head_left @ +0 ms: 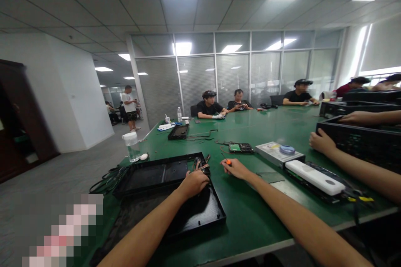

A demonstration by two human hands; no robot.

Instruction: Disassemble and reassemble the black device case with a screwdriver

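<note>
My left hand is closed over a shallow black plastic case, right beside a bundle of multicoloured wires. Its fingertips point away from me, so what they pinch is hidden. In my right hand is a small screwdriver with an orange handle, its thin shaft pointing up and to the left above the green table. A second black case part lies behind the first one. Beyond my right hand lies a hard drive with a green circuit board.
Black cables and a clear jar with white lid stand left. At right are a silver drive box, a long white device and a co-worker's hands on a black computer case. Several people sit across the table.
</note>
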